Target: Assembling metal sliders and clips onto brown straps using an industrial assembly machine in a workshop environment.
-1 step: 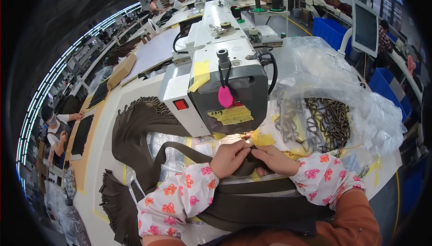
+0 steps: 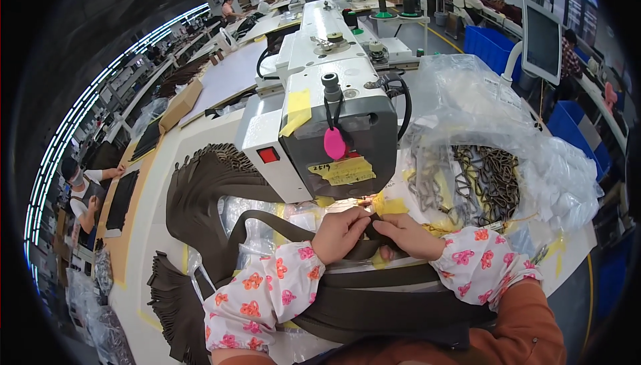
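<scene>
Left hand (image 2: 342,233): we see it in front of the machine (image 2: 337,138), thumb and fingertips pinched together on a dark strap (image 2: 364,250).
Right hand (image 2: 405,235): we see it beside the left one, also in front of the machine, thumb and fingers closed on the same strap.
Strap: we find it between both hands, just in front of the machine's lit base.
Sleeves (image 2: 270,295): we make out white cuffs with pink and orange flowers.
Straps (image 2: 400,305): we see more lying nearer the body than the machine.
Strap pile (image 2: 210,181): we see it heaped left of the machine on the white worktop (image 2: 571,248).
Metal loops (image 2: 501,181): we spot these right of the machine, next to clear plastic (image 2: 467,85).
Monitor (image 2: 541,39): we see it farther right of the machine.
Co-worker (image 2: 85,201): we see this person well left of the machine.
</scene>
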Demonstrator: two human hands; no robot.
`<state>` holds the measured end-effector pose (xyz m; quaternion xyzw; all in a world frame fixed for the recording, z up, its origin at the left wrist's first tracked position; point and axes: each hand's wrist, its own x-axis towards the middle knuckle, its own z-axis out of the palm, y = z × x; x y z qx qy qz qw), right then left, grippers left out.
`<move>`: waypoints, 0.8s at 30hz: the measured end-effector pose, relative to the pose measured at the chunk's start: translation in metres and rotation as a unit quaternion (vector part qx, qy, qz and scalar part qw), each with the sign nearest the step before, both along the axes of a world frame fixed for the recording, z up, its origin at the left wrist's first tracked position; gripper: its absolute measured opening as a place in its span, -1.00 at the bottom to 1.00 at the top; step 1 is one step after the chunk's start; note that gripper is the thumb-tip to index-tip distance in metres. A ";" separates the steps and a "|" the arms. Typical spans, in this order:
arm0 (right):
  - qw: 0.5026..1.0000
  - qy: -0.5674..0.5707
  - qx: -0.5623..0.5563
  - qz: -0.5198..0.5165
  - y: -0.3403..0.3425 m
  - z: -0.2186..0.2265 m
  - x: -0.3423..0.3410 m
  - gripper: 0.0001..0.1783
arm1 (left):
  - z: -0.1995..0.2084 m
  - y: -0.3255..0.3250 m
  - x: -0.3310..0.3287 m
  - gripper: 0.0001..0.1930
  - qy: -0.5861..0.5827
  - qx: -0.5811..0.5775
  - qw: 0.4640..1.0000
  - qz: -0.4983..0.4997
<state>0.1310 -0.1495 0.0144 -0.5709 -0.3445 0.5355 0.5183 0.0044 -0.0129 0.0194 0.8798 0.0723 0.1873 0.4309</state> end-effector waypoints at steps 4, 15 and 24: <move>0.997 -0.054 0.050 -0.027 0.001 -0.010 0.002 -0.69 | 0.000 -0.002 0.001 -0.86 0.028 -0.066 0.997 0.040; 0.987 0.130 0.007 -0.098 0.004 -0.019 0.003 -0.66 | -0.003 -0.018 0.003 -0.63 -0.013 0.509 0.860 0.000; 0.975 -0.140 0.112 -0.130 0.006 -0.024 -0.008 -0.72 | 0.002 -0.003 0.003 -0.84 0.014 0.079 0.996 0.028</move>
